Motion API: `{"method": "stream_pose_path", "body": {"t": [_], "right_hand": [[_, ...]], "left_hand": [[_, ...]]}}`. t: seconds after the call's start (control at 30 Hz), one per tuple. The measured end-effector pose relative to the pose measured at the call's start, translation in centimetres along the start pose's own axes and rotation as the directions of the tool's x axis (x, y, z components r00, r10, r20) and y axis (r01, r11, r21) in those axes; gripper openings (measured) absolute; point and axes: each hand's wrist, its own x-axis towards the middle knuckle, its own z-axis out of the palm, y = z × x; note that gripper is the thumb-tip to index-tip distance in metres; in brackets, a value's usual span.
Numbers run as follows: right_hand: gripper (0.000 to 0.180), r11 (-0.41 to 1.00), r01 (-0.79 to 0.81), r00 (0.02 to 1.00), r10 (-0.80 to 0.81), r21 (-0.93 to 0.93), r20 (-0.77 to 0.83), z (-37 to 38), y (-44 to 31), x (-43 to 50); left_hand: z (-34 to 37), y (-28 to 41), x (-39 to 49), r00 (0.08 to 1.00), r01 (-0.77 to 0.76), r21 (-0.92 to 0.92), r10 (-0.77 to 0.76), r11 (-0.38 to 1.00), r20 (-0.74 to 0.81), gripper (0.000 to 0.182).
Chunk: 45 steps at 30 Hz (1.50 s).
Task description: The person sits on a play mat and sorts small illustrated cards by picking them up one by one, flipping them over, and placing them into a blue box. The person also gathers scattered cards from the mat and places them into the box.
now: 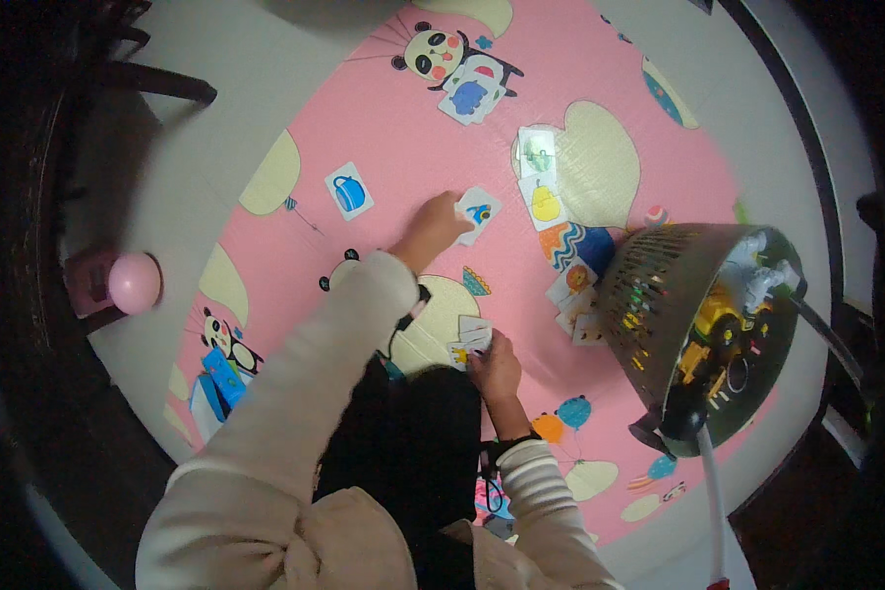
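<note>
My left hand (436, 227) reaches forward over the pink mat (405, 147), its fingers and thumb at the left edge of a white picture card (479, 214) with a blue drawing. Whether that card is lifted or lies flat is hard to tell. Close to my knees, my right hand (500, 365) grips a few small cards (473, 333), partly hidden by its fingers. A card with a blue cup-like drawing (349, 192) lies to the left. Farther off sits an overlapping pile of cards (469, 97), the top one showing a blue animal.
Right of centre lie a green-picture card (538, 153), a yellow pear card (545, 202) and a lion card (577, 278) with others. A tilted basket of toys (634, 310) stands beside them. Leftward are a blue box (225, 380), a pink balloon (134, 283) and a dark furniture leg (162, 81).
</note>
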Motion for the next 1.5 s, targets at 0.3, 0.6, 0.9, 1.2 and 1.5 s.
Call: {"method": "stream_pose_path", "body": {"t": [0.3,0.6,0.9,1.2,1.5], "right_hand": [[0.062,0.723,0.08,0.995,-0.101,0.686,-0.009,-6.7,-8.0,0.5],[0.061,0.724,0.102,0.796,-0.471,0.683,0.381,3.5,-26.8,-9.5],[0.059,0.827,0.344,0.308,-0.546,0.444,0.779,15.9,-31.5,-24.6],[0.032,0.861,0.497,0.501,-0.181,-0.11,0.846,11.8,-28.5,-23.3],[0.027,0.68,0.633,0.575,-0.09,-0.372,0.813,10.2,-29.6,-21.7]], "left_hand": [[-6.8,-2.0,-16.8,0.966,0.247,-0.353,-0.259,0.902,0.014,0.054],[-14.7,-7.2,-37.6,0.918,0.102,-0.854,-0.379,0.509,-0.117,0.028],[-15.2,-20.5,-58.6,0.83,0.07,-0.891,-0.521,0.448,-0.197,0.058],[-10.0,-42.2,-76.5,0.338,0.001,-0.972,-0.915,0.234,-0.22,0.049],[-7.0,-49.9,-77.9,0.504,0.441,-0.732,-0.818,0.519,-0.277,0.065]]}}
